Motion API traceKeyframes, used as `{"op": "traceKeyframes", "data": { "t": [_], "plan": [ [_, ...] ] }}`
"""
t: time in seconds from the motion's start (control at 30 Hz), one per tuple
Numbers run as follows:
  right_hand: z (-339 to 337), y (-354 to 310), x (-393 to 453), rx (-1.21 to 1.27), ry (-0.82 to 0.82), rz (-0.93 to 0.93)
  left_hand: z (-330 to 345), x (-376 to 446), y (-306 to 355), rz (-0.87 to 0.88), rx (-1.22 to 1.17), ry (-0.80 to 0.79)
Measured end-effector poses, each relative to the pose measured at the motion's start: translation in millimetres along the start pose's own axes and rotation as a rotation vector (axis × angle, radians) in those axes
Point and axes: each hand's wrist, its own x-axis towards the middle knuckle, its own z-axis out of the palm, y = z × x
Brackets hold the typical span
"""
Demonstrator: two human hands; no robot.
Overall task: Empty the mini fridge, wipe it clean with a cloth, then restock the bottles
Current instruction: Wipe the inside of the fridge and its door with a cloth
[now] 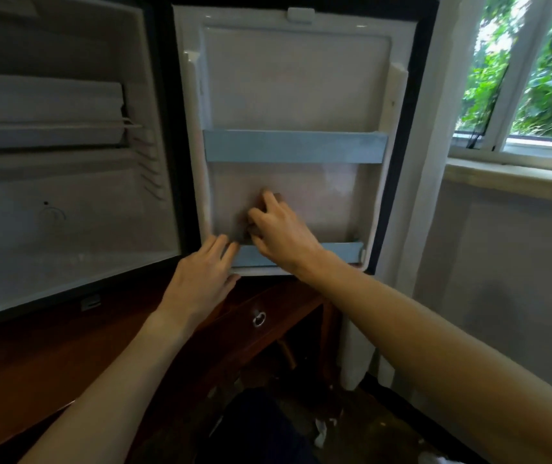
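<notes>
The mini fridge stands open, and I see no bottles in its white cavity. Its door is swung out facing me, with an upper blue shelf rail and a lower blue shelf rail. My right hand grips a small grey-brown cloth and presses it against the door's lower inner panel, just above the lower rail. Most of the cloth is hidden under the fingers. My left hand rests on the door's bottom left corner with its fingers straight.
A freezer box fills the top of the cavity. Below the fridge is a dark wooden cabinet with a ring-pull drawer. A window and a pale wall lie to the right. Small white scraps lie on the dark floor.
</notes>
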Motion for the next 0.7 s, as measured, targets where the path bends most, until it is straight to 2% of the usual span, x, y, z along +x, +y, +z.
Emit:
{"op": "traceKeyframes", "data": {
  "t": [0.1,0.3,0.7],
  "plan": [
    [11.3,-17.5,14.8,-0.009,-0.029,-0.043,0.1,0.5,1.7,-0.012,0.001,0.000],
    [6.6,13.1,-7.6,-0.008,0.004,-0.141,-2.8,-1.2,-1.0,-0.016,0.028,-0.030],
    [-47.2,73.7,-76.6,-0.139,-0.036,0.046,-4.1,-9.3,-3.6,-0.019,0.011,-0.012]
  ]
}}
